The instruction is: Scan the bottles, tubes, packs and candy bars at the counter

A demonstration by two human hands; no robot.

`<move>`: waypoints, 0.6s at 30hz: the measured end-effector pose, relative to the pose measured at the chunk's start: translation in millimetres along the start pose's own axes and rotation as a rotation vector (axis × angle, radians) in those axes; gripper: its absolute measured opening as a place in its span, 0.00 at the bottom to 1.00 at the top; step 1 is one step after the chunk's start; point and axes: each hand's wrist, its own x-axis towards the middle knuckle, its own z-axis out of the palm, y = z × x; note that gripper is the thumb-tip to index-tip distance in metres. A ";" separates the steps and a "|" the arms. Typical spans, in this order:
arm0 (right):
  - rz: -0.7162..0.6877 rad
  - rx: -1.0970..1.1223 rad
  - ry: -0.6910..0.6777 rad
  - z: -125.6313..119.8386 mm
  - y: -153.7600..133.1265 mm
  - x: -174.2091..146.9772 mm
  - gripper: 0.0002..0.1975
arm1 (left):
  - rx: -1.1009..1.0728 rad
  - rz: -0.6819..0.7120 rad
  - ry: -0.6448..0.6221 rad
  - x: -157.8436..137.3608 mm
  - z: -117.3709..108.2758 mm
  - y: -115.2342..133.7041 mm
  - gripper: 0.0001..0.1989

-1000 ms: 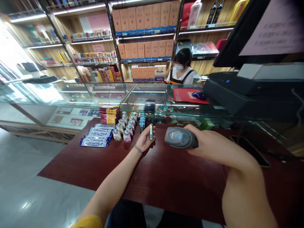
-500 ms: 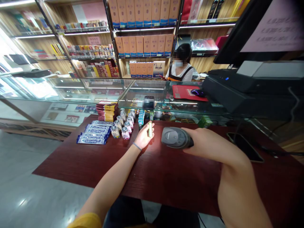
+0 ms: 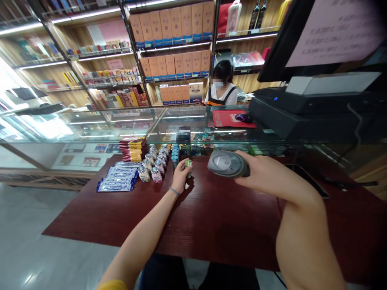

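Note:
My left hand (image 3: 180, 176) is closed around a small green pack (image 3: 188, 163), held upright just above the dark red table (image 3: 211, 217). Its print is too small to read. My right hand (image 3: 252, 167) grips a grey barcode scanner (image 3: 226, 164), whose head points left toward the green pack. A gap separates the scanner from the pack. Left of my left hand stand rows of small jars (image 3: 156, 175) with silver lids. Beside them lie several blue-and-white packets (image 3: 117, 178) and a stack of red-and-yellow packs (image 3: 133, 150). Small blue packs (image 3: 175, 154) stand just behind my left hand.
A glass display counter (image 3: 130, 127) runs behind the table. On it lie a red mat (image 3: 223, 118) and a mouse (image 3: 243, 117). A monitor (image 3: 278, 48) looms at the right. A person in an apron (image 3: 222, 94) is behind the counter, before shelves of orange boxes (image 3: 169, 66).
My left hand has turned and curled its fingers around the green pack, which lay on the open palm before. The scanner stays in my right hand. The view has tilted slightly.

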 end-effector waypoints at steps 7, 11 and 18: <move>0.013 0.106 0.075 -8.5 16.3 -10.4 0.17 | 0.303 0.261 0.059 0.6 15.6 -2.1 0.21; 0.009 0.160 0.109 -11.4 20.8 -14.9 0.16 | 0.308 0.237 0.130 17.6 30.6 -6.5 0.18; 0.040 0.208 0.063 -17.1 28.2 -19.3 0.15 | 0.438 0.315 0.419 52.4 47.6 -21.4 0.16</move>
